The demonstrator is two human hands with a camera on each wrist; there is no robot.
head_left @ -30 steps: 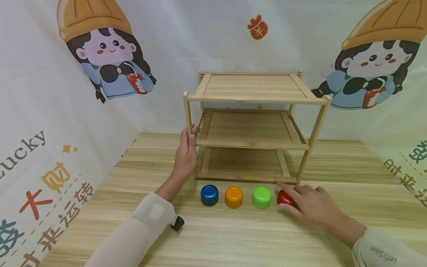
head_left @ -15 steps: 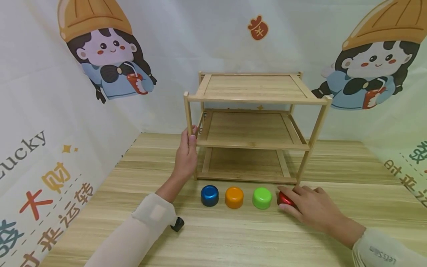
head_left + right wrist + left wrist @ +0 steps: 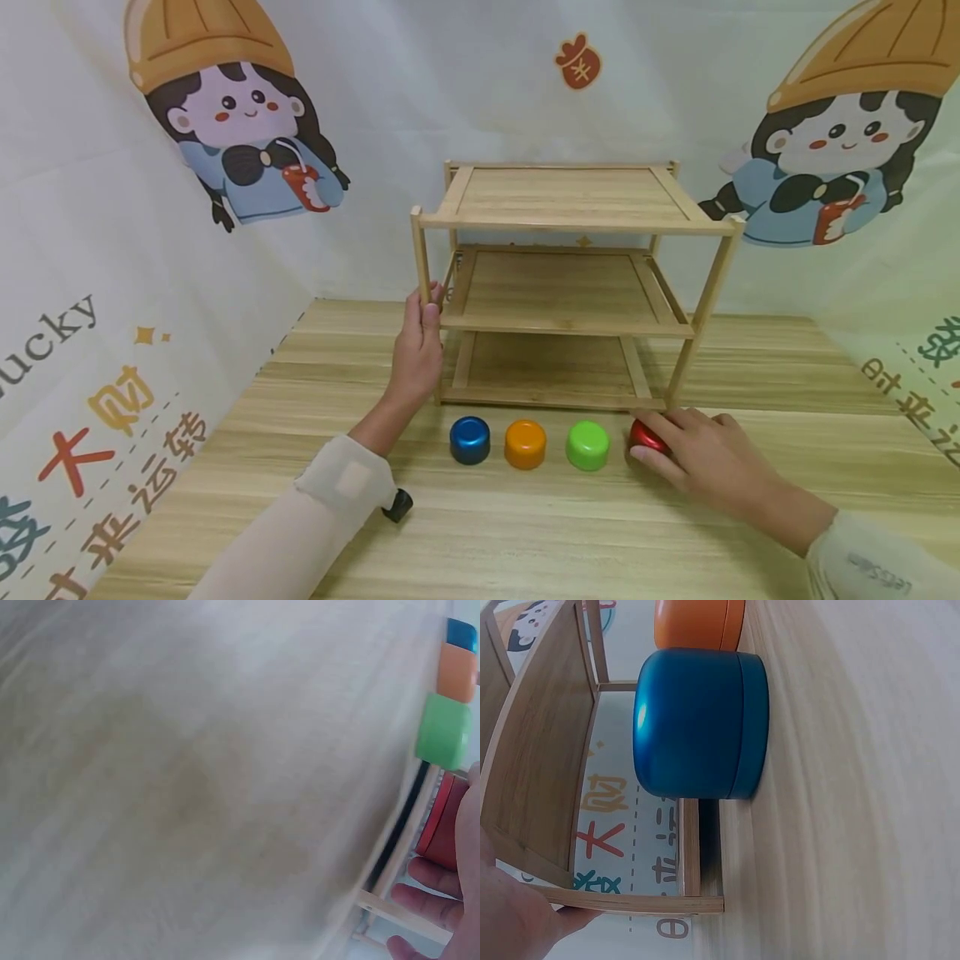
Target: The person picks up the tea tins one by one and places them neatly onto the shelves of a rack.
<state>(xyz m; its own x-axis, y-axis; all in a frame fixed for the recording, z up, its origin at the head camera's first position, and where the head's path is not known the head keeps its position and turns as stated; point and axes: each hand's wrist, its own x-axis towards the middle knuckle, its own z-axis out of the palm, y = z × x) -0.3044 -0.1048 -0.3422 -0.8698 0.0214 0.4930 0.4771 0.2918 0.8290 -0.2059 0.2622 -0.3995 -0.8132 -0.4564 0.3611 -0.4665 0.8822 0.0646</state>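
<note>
A three-tier wooden rack [image 3: 566, 323] stands on the table. My left hand [image 3: 417, 354] grips its left front post, thumb on the near side. Before the rack sit three round tins in a row: a blue tin [image 3: 470, 440], an orange tin [image 3: 525, 444] and a green tin [image 3: 588, 445]. At the row's right end my right hand [image 3: 712, 458] holds a red tin [image 3: 648, 435] between thumb and fingers, partly covering it. In the right wrist view the red tin [image 3: 441, 821] seems slightly raised off the table.
The wooden table [image 3: 525, 533] runs up to a printed cloth backdrop [image 3: 390, 100] behind and at both sides. A small black object [image 3: 398, 505] sticks out by the left cuff. The rack's right front post [image 3: 697, 325] rises close to the right hand.
My right hand has shifted slightly right and up in view, taking the red tin with it. The left hand still holds the rack post. The other tins stay put.
</note>
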